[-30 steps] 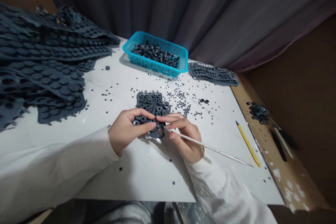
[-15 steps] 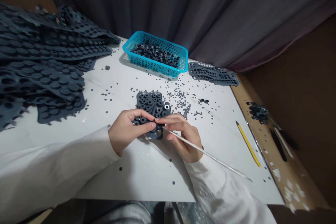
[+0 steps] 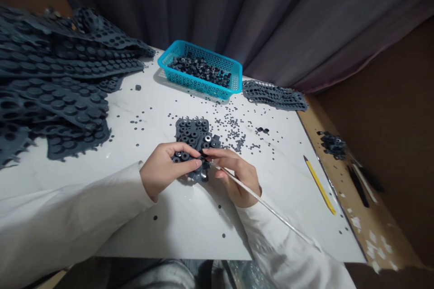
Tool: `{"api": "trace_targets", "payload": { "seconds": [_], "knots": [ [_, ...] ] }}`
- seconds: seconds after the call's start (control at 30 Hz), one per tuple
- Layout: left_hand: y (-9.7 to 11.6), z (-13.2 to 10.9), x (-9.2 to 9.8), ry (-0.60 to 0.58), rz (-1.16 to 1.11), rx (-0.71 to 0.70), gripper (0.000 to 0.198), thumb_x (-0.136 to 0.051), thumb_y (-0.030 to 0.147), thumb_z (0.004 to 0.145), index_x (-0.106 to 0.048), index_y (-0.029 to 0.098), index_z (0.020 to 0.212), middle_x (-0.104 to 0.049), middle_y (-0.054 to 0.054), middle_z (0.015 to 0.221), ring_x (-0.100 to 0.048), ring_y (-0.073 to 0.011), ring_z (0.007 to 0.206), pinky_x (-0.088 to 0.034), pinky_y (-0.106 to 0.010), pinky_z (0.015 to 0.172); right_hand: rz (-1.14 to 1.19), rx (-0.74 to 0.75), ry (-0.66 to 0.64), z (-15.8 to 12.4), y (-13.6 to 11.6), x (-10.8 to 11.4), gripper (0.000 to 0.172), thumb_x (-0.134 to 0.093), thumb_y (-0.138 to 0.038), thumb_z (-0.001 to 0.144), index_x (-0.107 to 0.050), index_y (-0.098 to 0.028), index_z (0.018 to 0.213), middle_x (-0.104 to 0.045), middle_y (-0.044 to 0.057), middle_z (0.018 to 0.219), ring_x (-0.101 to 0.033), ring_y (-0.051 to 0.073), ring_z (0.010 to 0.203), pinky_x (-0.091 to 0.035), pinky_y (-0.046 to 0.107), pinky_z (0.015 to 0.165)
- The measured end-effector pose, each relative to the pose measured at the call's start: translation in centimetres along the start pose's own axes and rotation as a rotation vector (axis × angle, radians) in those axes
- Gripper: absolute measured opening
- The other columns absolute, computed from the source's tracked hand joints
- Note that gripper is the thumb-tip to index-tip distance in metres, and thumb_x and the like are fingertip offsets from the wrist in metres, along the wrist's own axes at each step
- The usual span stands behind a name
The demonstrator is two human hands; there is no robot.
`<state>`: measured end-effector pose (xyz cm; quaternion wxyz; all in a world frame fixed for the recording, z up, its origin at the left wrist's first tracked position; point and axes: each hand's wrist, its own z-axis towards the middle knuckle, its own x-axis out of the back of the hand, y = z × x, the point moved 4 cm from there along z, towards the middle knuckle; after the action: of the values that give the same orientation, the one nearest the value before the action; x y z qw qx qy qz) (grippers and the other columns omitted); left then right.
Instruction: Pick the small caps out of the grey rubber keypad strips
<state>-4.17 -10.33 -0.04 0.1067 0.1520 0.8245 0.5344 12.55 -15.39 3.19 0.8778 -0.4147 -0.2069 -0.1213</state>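
Observation:
A small dark grey rubber sheet, studded with ring-shaped bumps, lies on the white table. My left hand is closed on its near part, thumb and forefinger coming together over the rings. From the right, my right hand holds a thin white stick, whose near-sheet tip sits by the left fingertips and whose other end slants down over my right sleeve. My right fingers touch the sheet's right edge. The exact contact under the fingertips is hidden.
A blue basket full of small black rubber pieces stands at the back. Larger studded sheets pile at the left. A perforated strip and a yellow cutter-like tool lie at the right. Small dark discs are scattered around.
The sheet's right part has shifted and turned under my fingers; its pale-ringed bump is now further left. My right fingertips moved slightly, and the stick tilted a little steeper.

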Motion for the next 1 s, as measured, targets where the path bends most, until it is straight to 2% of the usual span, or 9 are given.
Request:
{"api": "trace_targets", "payload": {
  "seconds": [0.13, 0.43, 0.73, 1.0],
  "knots": [
    [0.0, 0.1, 0.0, 0.016, -0.026, 0.004, 0.029, -0.080, 0.035, 0.063, -0.069, 0.016, 0.081, -0.068, 0.000, 0.063, -0.057, -0.0099, 0.050, -0.046, -0.021, 0.050, 0.158, -0.085, 0.075, -0.1, 0.2, 0.1, 0.014, -0.052, -0.031, 0.095, -0.058, -0.024, 0.104, -0.069, 0.012, 0.117, -0.067, 0.023, 0.105, -0.056, 0.043, 0.087],
    [0.8, -0.1, -0.1, 0.011, -0.081, -0.045, 0.027, -0.081, 0.029, 0.060, -0.070, 0.016, 0.081, -0.070, 0.000, 0.071, -0.059, -0.0106, 0.058, -0.047, -0.021, 0.057, 0.265, -0.196, 0.130, 0.0, 0.1, 0.2, 0.012, -0.053, -0.032, 0.094, -0.060, -0.024, 0.099, -0.071, 0.009, 0.117, -0.065, 0.023, 0.110, -0.051, 0.042, 0.091],
    [0.8, -0.2, 0.2, 0.048, 0.030, -0.139, 0.020, -0.078, 0.030, 0.063, -0.071, 0.018, 0.078, -0.069, 0.000, 0.072, -0.060, -0.0136, 0.063, -0.045, -0.024, 0.058, 0.203, -0.112, 0.078, 0.5, -0.3, 0.2, 0.013, -0.053, -0.034, 0.094, -0.060, -0.023, 0.096, -0.072, 0.011, 0.111, -0.066, 0.023, 0.104, -0.050, 0.046, 0.091],
    [0.7, 0.1, 0.4, 0.070, 0.076, -0.173, 0.018, -0.077, 0.033, 0.064, -0.072, 0.019, 0.075, -0.071, -0.002, 0.076, -0.063, -0.0165, 0.070, -0.048, -0.027, 0.067, 0.199, -0.118, 0.055, 0.4, -0.2, 0.1, 0.012, -0.055, -0.034, 0.093, -0.059, -0.023, 0.097, -0.072, 0.011, 0.112, -0.064, 0.023, 0.103, -0.051, 0.045, 0.090]
  ]
}}
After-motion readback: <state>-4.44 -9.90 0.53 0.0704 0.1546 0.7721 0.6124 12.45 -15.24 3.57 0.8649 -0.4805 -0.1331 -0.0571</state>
